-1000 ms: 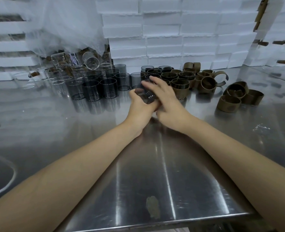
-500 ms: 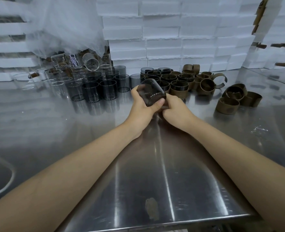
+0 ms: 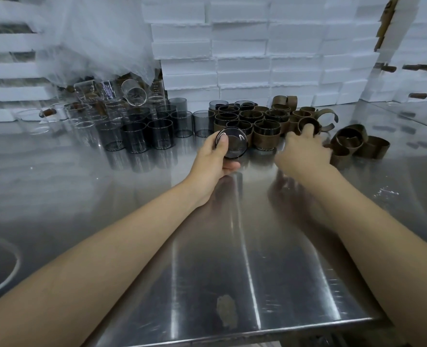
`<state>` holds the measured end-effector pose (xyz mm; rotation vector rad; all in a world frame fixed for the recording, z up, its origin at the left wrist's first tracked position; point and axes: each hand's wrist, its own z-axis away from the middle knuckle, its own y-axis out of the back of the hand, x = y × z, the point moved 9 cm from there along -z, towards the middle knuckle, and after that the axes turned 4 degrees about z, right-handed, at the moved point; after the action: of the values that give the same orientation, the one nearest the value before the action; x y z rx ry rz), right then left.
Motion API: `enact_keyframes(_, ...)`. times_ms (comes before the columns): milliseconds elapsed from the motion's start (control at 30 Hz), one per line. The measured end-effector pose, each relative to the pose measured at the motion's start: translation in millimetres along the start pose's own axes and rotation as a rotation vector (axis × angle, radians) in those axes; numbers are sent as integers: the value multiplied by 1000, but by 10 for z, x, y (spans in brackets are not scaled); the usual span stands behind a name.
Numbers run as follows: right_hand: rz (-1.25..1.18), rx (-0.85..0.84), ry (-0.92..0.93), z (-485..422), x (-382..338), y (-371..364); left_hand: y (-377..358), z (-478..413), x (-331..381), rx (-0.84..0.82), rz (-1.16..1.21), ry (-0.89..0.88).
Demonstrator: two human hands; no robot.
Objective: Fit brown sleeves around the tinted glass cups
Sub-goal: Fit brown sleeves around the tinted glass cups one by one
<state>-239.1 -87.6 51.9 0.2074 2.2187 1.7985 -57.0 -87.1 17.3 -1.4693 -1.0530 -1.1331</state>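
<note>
Moving R hand off cup toward sleeves.

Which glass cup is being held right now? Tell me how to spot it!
Look at the shiny metal table, just in front of the rows of sleeved cups. The left hand grips one tinted cup there. It alone is lifted, tipped with a round end facing us, no sleeve showing.

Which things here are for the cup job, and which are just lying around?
For the job: tinted glass cup in the left hand; loose brown sleeves by the right hand; bare tinted cups; sleeved cups.
Just lying about: clear glasses; white foam boxes; plastic sheet.
</note>
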Motion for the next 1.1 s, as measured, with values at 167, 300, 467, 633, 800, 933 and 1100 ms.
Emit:
enact_keyframes(167, -246, 204, 167, 60, -208, 224, 0, 13, 22, 13, -12, -11)
enact_keyframes(300, -245, 54, 151, 13, -174, 70, -8, 15, -5, -1, 29, 10)
enact_keyframes(467, -440, 96, 194, -10, -222, 104, -17, 27, 10, -13, 21, 13)
enact_keyframes(633, -445, -49, 177, -78, -221, -103, -35, 45, 35, -55, -10, -7)
enact_keyframes(800, -497, -66, 165, -105, -172, -96, -45, 50, 58, -70, 11, -38)
enact_keyframes(933, -410, -73, 163, -71, -160, -99, 1, 45, 53, -41, 88, -35)
enact_keyframes(1100, -638, 23, 95, -78, -128, 18, 92, 31, 60, 36, 201, -42)
